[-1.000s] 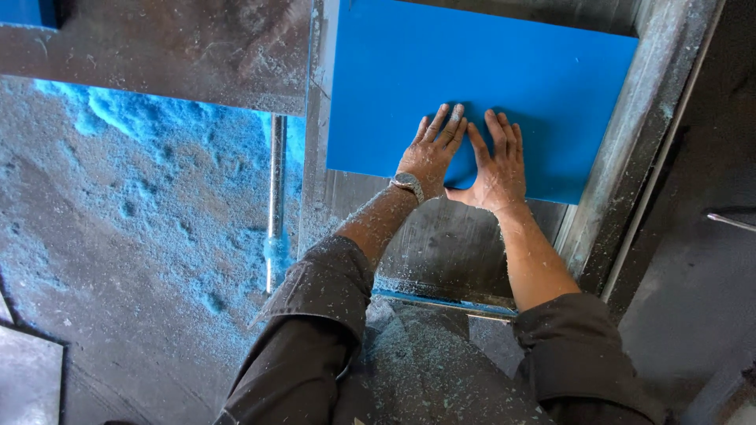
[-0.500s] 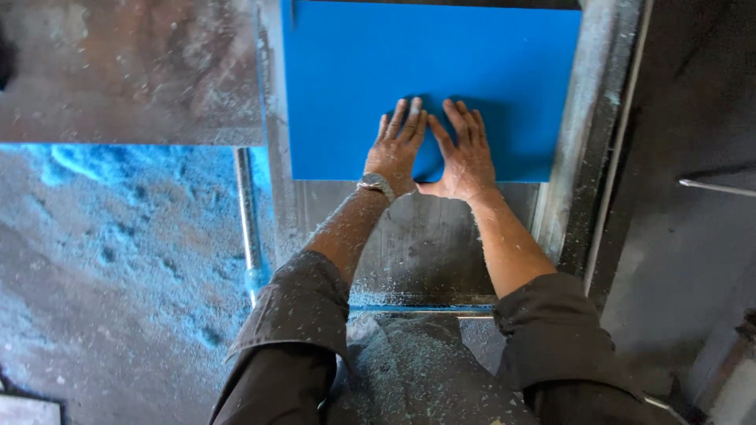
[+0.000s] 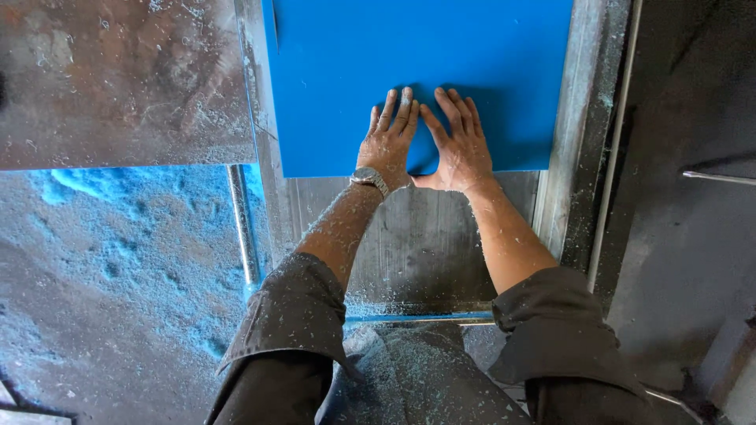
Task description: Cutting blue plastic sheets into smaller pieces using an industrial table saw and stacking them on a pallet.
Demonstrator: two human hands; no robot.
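Observation:
A flat blue sheet (image 3: 425, 55) lies on a grey metal machine table (image 3: 425, 244). My left hand (image 3: 387, 142), with a wristwatch on it, presses palm down on the sheet's near edge. Beside it, my right hand (image 3: 461, 145) also lies flat on the sheet, fingers spread, its thumb close to the left hand. Both forearms are dusted with blue chips. Neither hand grips anything.
A metal fence rail (image 3: 583, 126) runs along the sheet's right side and another rail (image 3: 260, 134) along its left. A rusty steel plate (image 3: 118, 79) sits upper left. Blue shavings (image 3: 118, 260) cover the floor at left, by a thin steel rod (image 3: 242, 224).
The blue sheet and both hands on it have moved away from me along the table. More bare table shows between the sheet's near edge and my body.

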